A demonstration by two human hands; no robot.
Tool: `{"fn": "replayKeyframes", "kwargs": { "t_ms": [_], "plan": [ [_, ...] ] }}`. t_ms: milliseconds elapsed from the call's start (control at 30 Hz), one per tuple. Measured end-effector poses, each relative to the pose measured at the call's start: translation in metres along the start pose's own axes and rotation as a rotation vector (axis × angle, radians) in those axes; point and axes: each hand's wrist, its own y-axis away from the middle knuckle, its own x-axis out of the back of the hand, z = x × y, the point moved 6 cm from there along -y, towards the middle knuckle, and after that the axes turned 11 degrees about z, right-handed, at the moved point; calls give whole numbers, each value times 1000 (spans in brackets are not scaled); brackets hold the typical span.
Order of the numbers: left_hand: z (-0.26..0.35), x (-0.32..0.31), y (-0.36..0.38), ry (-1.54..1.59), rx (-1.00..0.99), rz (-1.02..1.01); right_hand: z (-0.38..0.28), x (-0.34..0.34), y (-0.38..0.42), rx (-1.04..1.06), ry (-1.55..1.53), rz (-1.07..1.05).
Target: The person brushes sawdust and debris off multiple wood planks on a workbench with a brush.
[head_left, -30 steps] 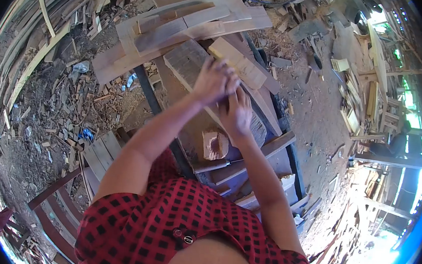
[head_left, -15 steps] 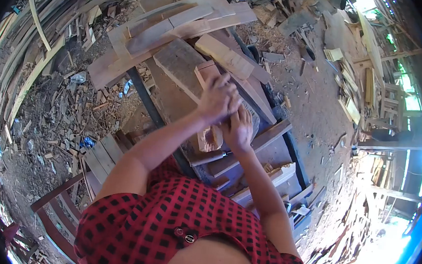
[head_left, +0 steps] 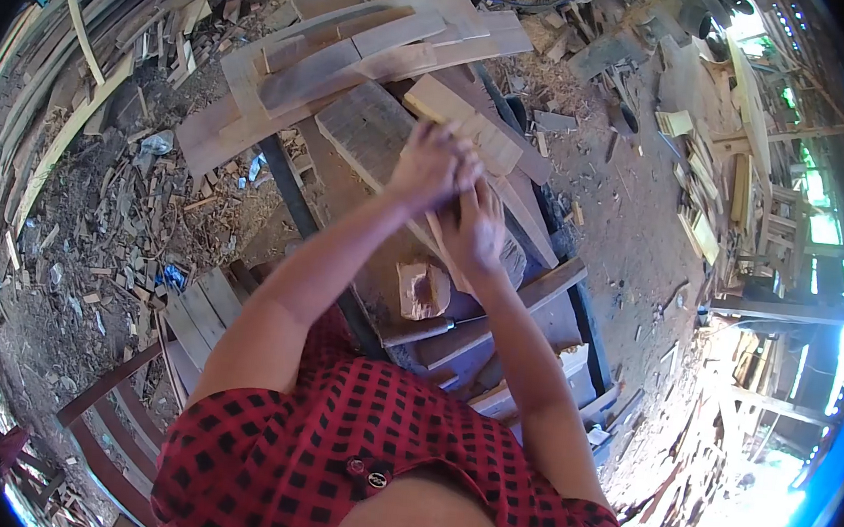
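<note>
My left hand (head_left: pixel 434 171) and my right hand (head_left: pixel 477 236) are close together over the workbench, fingers closed and slightly blurred. Both grip a narrow piece of wood (head_left: pixel 446 249), mostly hidden beneath them. A short block with a rough hollow (head_left: pixel 423 292) lies nearer my body. Close to it is a tool with a wooden handle (head_left: pixel 420 334) and a thin metal shaft. Left of my hands a thick grey plank (head_left: pixel 365 130) lies on the bench, and a pale wooden block (head_left: pixel 466 122) is just beyond them.
Curved boards (head_left: pixel 360 57) are stacked across the far end of the bench. A slatted wooden piece (head_left: pixel 116 438) stands at lower left. Wood scraps (head_left: pixel 144 229) litter the ground, and long timber strips (head_left: pixel 60 152) lie at far left. More offcuts (head_left: pixel 698 207) lie on the right.
Both hands have moved forward, away from my body. The reddish wood end seen beyond my left hand no longer shows, and more of the hollowed block and the tool is visible.
</note>
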Motion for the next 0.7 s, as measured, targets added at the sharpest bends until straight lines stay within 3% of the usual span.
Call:
{"fn": "replayKeyframes", "kwargs": {
  "t_ms": [133, 267, 400, 433, 500, 600, 700],
  "plan": [
    [-55, -9, -25, -26, 83, -17, 1, -36, -39, -1, 10, 31],
    [-50, -12, -18, -106, 64, 34, 7, -29, -30, -1, 17, 61],
    [6, -2, 2, -121, 5, 2, 5, 1, 9, 14, -28, 69],
    [26, 2, 12, -37, -38, 133, 5, 15, 27, 26, -34, 76],
    [69, 2, 31, 1, -30, 40, 6, 44, 65, 27, 50, 44],
    [119, 11, 59, 66, -31, 85, 2, 82, 107, 10, 52, 11],
    [131, 18, 62, 146, 35, 48, 2, 91, 121, -26, 67, -35]
  ]
}}
